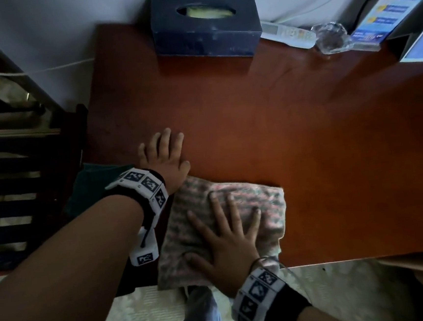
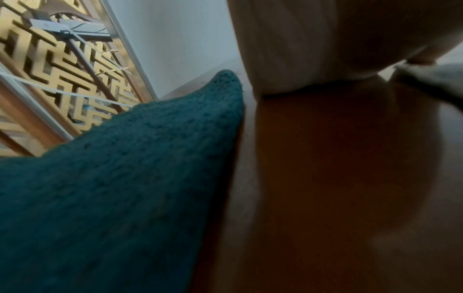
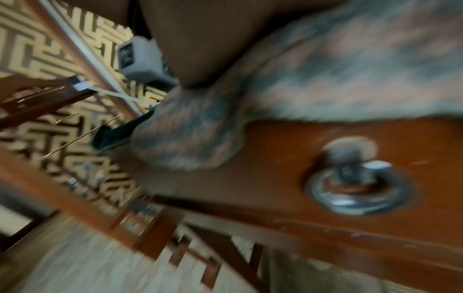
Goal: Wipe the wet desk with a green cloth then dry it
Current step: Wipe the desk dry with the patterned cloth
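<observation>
Drying the counter with a folded towel.

Green cloth lies left of my left hand, which rests flat and holds nothing. My right hand presses fingers spread on the pale towel at the near edge beside it. The towel looks soft, light and likely to bunch, so I'd keep a flat palm on its middle.

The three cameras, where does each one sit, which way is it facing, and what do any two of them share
Head: worn on the head, looking down at the desk; both forearms show, left hand flat on wood, right hand flat on the patterned towel.
Left wrist: low at the desk's left edge, facing the green cloth; palm above.
Right wrist: below the desk's front edge, facing the drawer knob; palm shows.
Shared: head and right wrist both show the towel.
</observation>
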`<state>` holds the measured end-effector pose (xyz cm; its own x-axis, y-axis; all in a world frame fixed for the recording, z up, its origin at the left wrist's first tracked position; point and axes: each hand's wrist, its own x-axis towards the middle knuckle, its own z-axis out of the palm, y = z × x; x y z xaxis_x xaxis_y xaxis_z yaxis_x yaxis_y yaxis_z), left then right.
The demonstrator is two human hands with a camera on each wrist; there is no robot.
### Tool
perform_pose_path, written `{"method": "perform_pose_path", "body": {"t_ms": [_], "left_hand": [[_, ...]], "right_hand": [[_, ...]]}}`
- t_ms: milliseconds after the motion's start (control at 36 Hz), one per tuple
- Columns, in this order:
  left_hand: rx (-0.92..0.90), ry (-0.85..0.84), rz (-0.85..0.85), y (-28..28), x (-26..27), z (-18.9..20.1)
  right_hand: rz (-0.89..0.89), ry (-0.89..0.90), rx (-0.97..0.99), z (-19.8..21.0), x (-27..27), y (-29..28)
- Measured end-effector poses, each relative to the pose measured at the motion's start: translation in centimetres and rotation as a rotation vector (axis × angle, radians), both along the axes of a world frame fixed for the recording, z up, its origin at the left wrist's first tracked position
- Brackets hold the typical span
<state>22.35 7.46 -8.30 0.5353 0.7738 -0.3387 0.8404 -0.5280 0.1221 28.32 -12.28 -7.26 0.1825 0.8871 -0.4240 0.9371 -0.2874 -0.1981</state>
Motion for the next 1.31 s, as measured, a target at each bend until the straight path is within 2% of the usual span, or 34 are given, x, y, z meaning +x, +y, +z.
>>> {"method": "perform_pose_path", "body": {"t_ms": [56,139,278,444,528,611,778,944,1306], "left_hand": [[-0.054,0.01,-0.008,0.2,-0.1,0.2],[0.027,0.017,0.01,0.1,0.0,0.4],[0.003,0.063,0.003,1.5,0.6,2.2],[0.067,0.071,0.034,3.8,2.9,4.5],[0.091,0.043,0.047,4.3,4.4,4.2],[0.039,0.004,0.05,4.9,5.9,3.4],[-0.052,0.052,-0.018,5.8,8.4,2.6],[-0.087,0.1,-0.023,6.1,8.8,2.0],[-0.026,0.158,-0.016,5.6,8.6,0.6]], "right_hand": [[-0.002,0.024,-0.001,0.0,1.3,-0.4],[-0.104,0.011,0.027,-0.4,4.6,-1.7],[-0.295,-0.019,-0.089,0.5,10.9,-3.7],[-0.372,0.016,-0.212,1.5,11.5,-1.6],[-0.346,0.047,-0.226,1.6,11.1,0.5],[-0.291,0.069,-0.243,1.6,11.7,2.2],[-0.213,0.087,-0.256,1.4,13.5,5.3],[-0.219,0.075,-0.207,1.1,15.7,9.8],[-0.152,0.02,-0.162,0.4,25.7,24.2]]}}
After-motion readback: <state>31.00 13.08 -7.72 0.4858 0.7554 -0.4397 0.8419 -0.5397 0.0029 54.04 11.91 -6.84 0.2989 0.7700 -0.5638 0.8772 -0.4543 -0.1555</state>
